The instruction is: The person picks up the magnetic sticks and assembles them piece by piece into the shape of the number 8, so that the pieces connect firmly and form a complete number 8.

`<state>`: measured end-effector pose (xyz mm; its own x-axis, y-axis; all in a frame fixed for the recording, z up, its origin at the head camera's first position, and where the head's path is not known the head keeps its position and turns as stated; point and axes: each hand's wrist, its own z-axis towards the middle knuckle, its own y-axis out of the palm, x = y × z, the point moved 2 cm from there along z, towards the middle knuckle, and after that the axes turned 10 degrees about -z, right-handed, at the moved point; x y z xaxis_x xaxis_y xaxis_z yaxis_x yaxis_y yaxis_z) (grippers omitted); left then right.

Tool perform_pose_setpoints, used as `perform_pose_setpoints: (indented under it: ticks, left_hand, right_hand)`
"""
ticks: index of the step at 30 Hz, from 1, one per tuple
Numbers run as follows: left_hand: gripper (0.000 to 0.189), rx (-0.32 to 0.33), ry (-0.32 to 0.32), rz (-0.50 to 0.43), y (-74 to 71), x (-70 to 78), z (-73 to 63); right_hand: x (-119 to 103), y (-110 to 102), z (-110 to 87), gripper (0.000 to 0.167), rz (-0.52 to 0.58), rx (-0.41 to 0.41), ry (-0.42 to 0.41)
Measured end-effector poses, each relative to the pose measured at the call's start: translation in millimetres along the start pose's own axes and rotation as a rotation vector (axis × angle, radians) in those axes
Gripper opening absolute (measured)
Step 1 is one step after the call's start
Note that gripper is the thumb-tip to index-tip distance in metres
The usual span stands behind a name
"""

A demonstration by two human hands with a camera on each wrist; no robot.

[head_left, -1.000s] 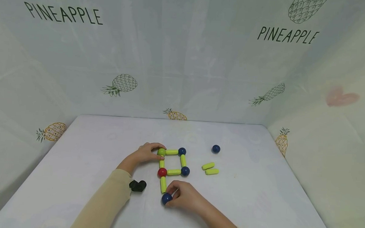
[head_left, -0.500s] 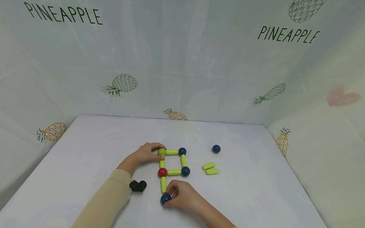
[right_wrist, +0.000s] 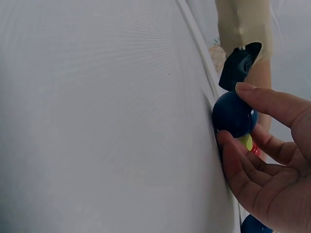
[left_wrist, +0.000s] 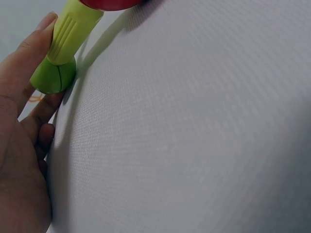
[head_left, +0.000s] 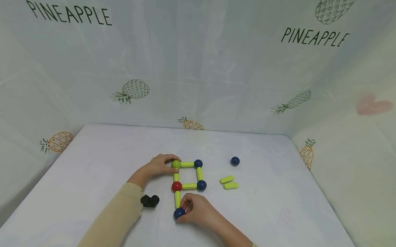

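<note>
Stick frame (head_left: 189,186), lower centre, long axis top-to-bottom; left grip (head_left: 159,165) pinching green ball (head_left: 176,164), upper left; right grip (head_left: 199,211) pinching blue ball (head_left: 178,213), bottom end

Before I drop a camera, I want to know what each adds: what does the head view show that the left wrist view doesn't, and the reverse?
Only the head view: the right hand, a lone blue ball and two loose sticks.

Only the left wrist view: grooves along the stick between the green ball and the red ball, and a dark line on the green ball.

Both: the left hand gripping the green ball, that stick, and the red ball, which the left wrist view cuts off.
</note>
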<state>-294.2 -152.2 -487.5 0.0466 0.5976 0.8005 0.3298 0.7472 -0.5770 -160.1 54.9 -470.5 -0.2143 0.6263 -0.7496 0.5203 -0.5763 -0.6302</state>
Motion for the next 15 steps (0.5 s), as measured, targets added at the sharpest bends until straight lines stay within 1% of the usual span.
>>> perform_pose_setpoints:
  ticks: [9, 15]
  left_hand:
    - [0.043, 0.006, -0.006, 0.007, 0.2, -1.4, 0.8]
    - [0.044, 0.009, -0.011, 0.014, 0.7, -2.5, 1.7]
  right_hand:
    - [-0.8, 1.5, 1.1, 0.032, -0.004, 0.013, -0.017]
    - [-0.2, -1.9, -0.1, 0.030, -0.006, -0.002, 0.001]
